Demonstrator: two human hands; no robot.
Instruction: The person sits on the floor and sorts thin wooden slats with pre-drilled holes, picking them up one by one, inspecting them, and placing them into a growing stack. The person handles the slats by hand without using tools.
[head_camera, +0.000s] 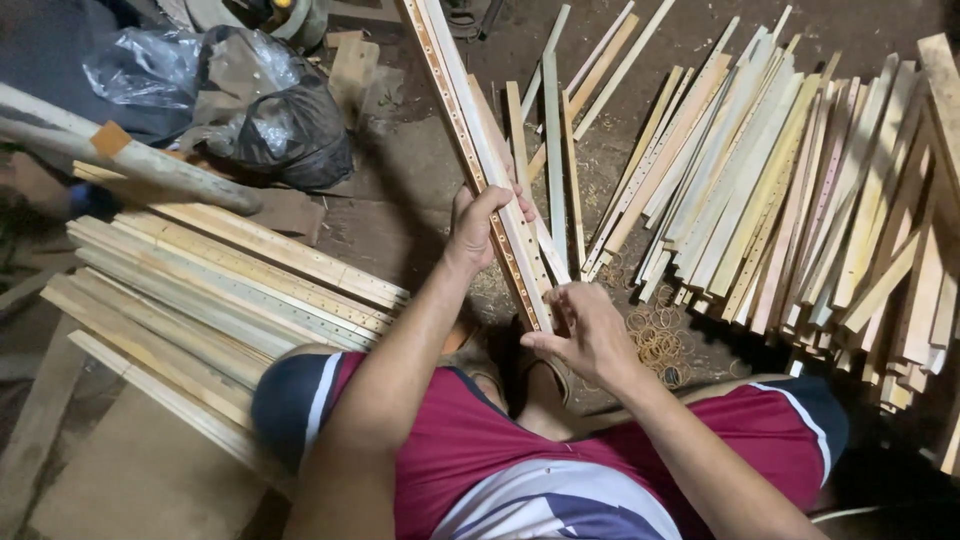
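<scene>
My left hand (478, 225) grips a bundle of wooden slats (490, 160) partway up. My right hand (590, 335) pinches its lower end, just beside scattered rubber bands (660, 345) on the floor.

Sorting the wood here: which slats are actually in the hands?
The long bundle of slats with the dotted edge, gripped by the left hand and right hand; the others lie loose on the floor.
</scene>
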